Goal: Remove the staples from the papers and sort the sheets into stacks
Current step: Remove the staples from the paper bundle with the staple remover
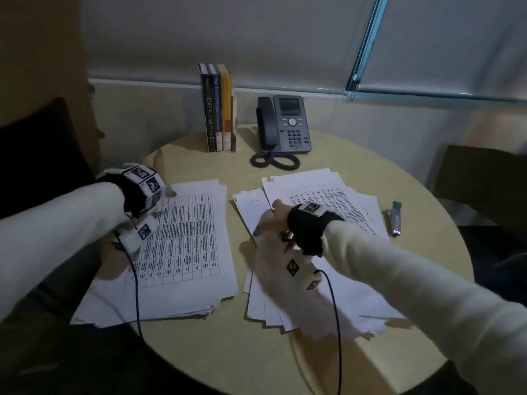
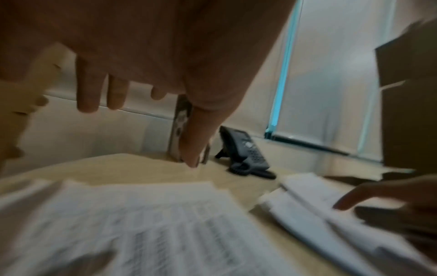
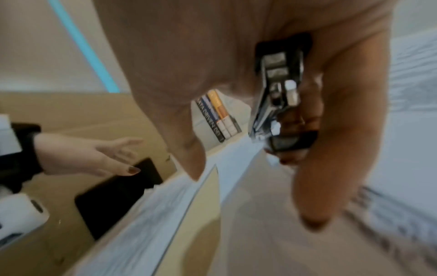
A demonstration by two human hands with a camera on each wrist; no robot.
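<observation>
Round pale table (image 1: 228, 366); left hand (image 3: 94, 155) splayed; right hand (image 1: 273, 220) grips metal staple remover (image 3: 276, 97).

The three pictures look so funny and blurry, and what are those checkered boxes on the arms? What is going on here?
A person sits at a round table, wearing one camera on the head and one on each wrist; the boxes are on the wrist straps. The top picture looks down from the head. The other two look along each hand, so fingers look huge. On the table lie two paper piles, the left stack and the right stack, plus books, a phone and a small tube. The left hand is open. The right hand holds a metal staple remover.
</observation>
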